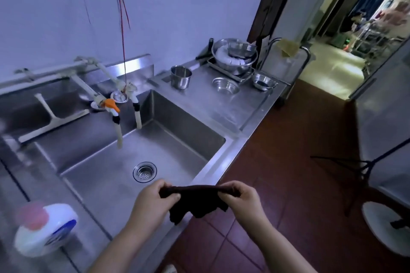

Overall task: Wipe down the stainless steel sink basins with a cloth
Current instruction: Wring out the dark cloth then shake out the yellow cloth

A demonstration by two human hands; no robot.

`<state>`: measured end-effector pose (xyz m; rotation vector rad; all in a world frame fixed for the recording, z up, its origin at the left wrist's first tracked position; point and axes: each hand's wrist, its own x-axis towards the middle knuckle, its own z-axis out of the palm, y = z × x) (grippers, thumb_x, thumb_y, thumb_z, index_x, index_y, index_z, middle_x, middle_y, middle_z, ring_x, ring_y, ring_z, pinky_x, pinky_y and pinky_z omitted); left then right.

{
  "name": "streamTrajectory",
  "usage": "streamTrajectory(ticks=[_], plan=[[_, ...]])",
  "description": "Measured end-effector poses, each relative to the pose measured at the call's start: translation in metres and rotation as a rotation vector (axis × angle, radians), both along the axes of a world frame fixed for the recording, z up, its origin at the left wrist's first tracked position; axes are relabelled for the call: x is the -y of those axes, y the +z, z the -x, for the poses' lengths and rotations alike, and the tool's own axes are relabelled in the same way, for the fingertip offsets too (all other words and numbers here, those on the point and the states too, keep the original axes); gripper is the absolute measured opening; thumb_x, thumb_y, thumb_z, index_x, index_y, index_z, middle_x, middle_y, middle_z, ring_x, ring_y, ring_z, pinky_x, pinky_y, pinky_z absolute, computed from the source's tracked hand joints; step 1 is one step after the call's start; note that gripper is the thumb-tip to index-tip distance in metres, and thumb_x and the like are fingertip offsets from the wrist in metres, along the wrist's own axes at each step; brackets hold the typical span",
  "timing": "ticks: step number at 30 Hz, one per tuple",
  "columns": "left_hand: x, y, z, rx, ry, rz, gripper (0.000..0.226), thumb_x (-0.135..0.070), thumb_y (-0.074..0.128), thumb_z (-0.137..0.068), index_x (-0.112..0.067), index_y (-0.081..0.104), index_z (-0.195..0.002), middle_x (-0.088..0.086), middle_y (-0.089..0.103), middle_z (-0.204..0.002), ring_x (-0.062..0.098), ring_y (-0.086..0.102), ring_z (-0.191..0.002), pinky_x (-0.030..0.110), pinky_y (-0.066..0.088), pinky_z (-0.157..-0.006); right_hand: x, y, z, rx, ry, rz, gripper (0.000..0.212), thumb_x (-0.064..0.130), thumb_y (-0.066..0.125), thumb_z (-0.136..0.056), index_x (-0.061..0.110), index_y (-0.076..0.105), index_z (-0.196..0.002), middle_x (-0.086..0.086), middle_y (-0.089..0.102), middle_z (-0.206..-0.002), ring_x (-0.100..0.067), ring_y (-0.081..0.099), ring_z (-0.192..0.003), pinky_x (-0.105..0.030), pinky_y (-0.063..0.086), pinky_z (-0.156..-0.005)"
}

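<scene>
A dark brown cloth (195, 201) is stretched between both hands above the front rim of the sink. My left hand (150, 201) pinches its left end and my right hand (241, 199) pinches its right end; the rest hangs down between them. Below and behind lies the stainless steel basin (106, 182) with a round drain strainer (144, 172) in its floor. Two white taps (117, 122) hang over the basin's back. A second basin (26, 111) shows at the far left.
A white detergent bottle with a pink cap (44, 230) stands on the counter at the lower left. Steel bowls (235, 55) and a steel pot (180, 76) crowd the drainboard at the right. Red tiled floor, a stand and a white stool (386, 226) lie to the right.
</scene>
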<state>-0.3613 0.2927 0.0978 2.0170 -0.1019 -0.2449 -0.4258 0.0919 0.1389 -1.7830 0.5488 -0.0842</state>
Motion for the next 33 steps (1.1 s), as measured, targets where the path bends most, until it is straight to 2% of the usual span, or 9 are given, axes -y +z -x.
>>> streamTrajectory(ticks=[5,7,10,16,22,25,28,31,33], plan=[[0.046,-0.006,-0.078,-0.045,0.051,0.042,0.018,-0.011,0.073,-0.071,-0.022,0.059,-0.069,-0.003,0.063,-0.063,-0.003,0.055,-0.057,0.011,0.040,-0.057,0.050,0.000,-0.091,-0.042,0.061,0.089,0.019,-0.005,0.064,-0.078,0.011,0.071,-0.070,-0.009,0.064,-0.056,-0.017,0.056,-0.049,-0.025,0.045,-0.051],[0.057,-0.008,-0.102,-0.078,0.046,0.029,0.016,-0.014,0.073,-0.070,-0.023,0.059,-0.070,-0.003,0.065,-0.067,0.001,0.058,-0.061,0.015,0.042,-0.058,0.065,-0.003,-0.122,-0.052,0.072,0.090,0.021,-0.005,0.064,-0.077,0.013,0.071,-0.069,-0.007,0.067,-0.058,-0.014,0.060,-0.052,-0.024,0.047,-0.053],[0.070,-0.013,-0.132,-0.115,0.064,0.023,0.016,-0.016,0.073,-0.070,-0.024,0.060,-0.071,-0.002,0.066,-0.069,0.014,0.063,-0.070,0.031,0.049,-0.068,0.080,-0.007,-0.162,-0.052,0.112,0.095,0.023,-0.006,0.062,-0.079,0.014,0.071,-0.071,-0.005,0.068,-0.061,-0.013,0.060,-0.053,-0.021,0.047,-0.053],[0.102,-0.029,-0.192,-0.146,0.151,0.015,0.015,-0.020,0.072,-0.075,-0.026,0.059,-0.073,-0.005,0.066,-0.071,0.013,0.063,-0.072,0.032,0.048,-0.069,0.114,-0.018,-0.255,-0.089,0.250,0.106,0.019,-0.002,0.063,-0.083,0.015,0.070,-0.079,0.001,0.070,-0.064,-0.011,0.061,-0.054,-0.017,0.048,-0.053],[0.154,-0.057,-0.259,-0.178,0.216,-0.001,0.017,-0.023,0.061,-0.084,-0.029,0.049,-0.074,-0.008,0.057,-0.066,0.003,0.050,-0.059,0.022,0.036,-0.056,0.160,-0.047,-0.361,-0.140,0.410,0.087,0.017,-0.002,0.061,-0.086,0.014,0.066,-0.081,-0.001,0.068,-0.070,-0.006,0.062,-0.059,-0.017,0.049,-0.057],[0.185,-0.068,-0.290,-0.236,0.292,0.080,0.020,-0.018,0.062,-0.086,-0.025,0.048,-0.073,-0.008,0.052,-0.065,0.006,0.047,-0.059,0.024,0.035,-0.058,0.185,-0.058,-0.411,-0.180,0.512,0.096,0.017,-0.003,0.059,-0.087,0.012,0.065,-0.081,0.004,0.065,-0.061,-0.006,0.059,-0.052,-0.018,0.046,-0.049],[0.212,-0.074,-0.314,-0.301,0.391,0.188,0.019,-0.013,0.063,-0.086,-0.022,0.052,-0.073,-0.008,0.052,-0.061,0.001,0.047,-0.053,0.015,0.035,-0.052,0.207,-0.064,-0.455,-0.230,0.570,0.135,0.009,0.008,0.062,-0.086,0.016,0.064,-0.082,0.000,0.065,-0.064,-0.015,0.059,-0.050,-0.028,0.044,-0.042],[0.230,-0.082,-0.342,-0.369,0.492,0.229,0.016,-0.012,0.062,-0.087,-0.020,0.055,-0.075,-0.007,0.055,-0.063,0.001,0.052,-0.055,0.015,0.039,-0.054,0.215,-0.076,-0.503,-0.247,0.652,0.227,0.008,0.011,0.066,-0.082,0.018,0.063,-0.079,0.003,0.064,-0.068,-0.001,0.060,-0.056,-0.014,0.043,-0.047],[0.234,-0.092,-0.362,-0.407,0.557,0.212,0.006,-0.012,0.060,-0.088,-0.013,0.057,-0.082,-0.001,0.060,-0.072,0.010,0.059,-0.068,0.025,0.046,-0.063,0.211,-0.091,-0.532,-0.278,0.728,0.272,0.006,0.009,0.066,-0.082,0.014,0.062,-0.083,0.002,0.061,-0.071,-0.007,0.059,-0.060,-0.013,0.041,-0.047]])
